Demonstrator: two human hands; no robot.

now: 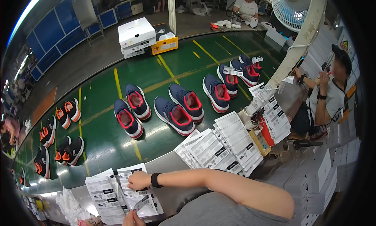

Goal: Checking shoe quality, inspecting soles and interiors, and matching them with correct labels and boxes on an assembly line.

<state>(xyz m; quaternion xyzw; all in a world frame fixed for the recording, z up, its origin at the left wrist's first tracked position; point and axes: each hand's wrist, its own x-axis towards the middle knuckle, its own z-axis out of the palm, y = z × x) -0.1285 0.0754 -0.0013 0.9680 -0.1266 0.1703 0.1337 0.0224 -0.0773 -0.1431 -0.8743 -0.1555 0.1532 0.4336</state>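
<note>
Nearest, the left hand [133, 219] pinches a label slip [141, 203] between its fingers, over the label sheets [152, 209] where the right hand [139, 180] rests with fingers bent, their grip unclear. Past these, navy shoes with red linings [166, 106] stand on the green surface [103, 126], with a white shoebox [137, 32] near its far edge.

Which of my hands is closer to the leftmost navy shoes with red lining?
Right. Your right hand is at the white label sheets, below those navy shoes in the picture; your left hand is farther down, near the lower edge, holding a grey slip.
</note>
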